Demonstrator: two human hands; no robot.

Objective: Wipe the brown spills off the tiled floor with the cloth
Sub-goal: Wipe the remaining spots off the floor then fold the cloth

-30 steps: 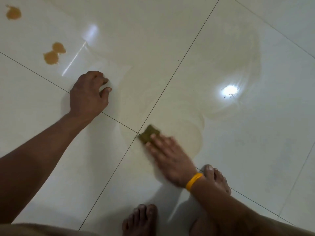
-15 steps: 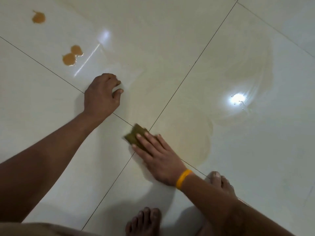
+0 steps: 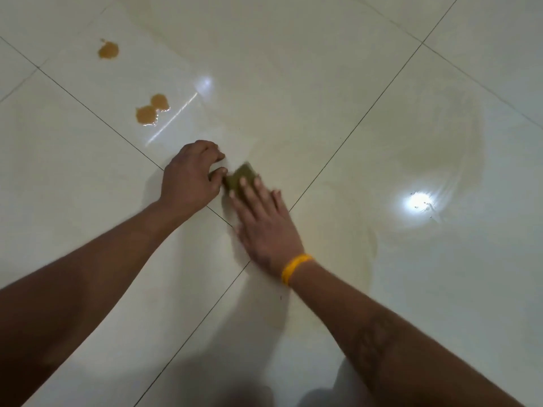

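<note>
— Cloth [image 3: 240, 178]: where?
— Flat under my right hand [image 3: 264, 224]'s straight fingers, on the tiled floor [image 3: 323, 83], beside a tile corner; my left hand [image 3: 191, 177] rests curled, holding nothing; brown spills [image 3: 151, 110] lie beyond.

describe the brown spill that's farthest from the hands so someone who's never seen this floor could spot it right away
Start at the left hand braced on the tiled floor and look up and left, past the double spill. The far spill lies alone beyond it. Unlike that joined pair, it is a single round blot.
</note>
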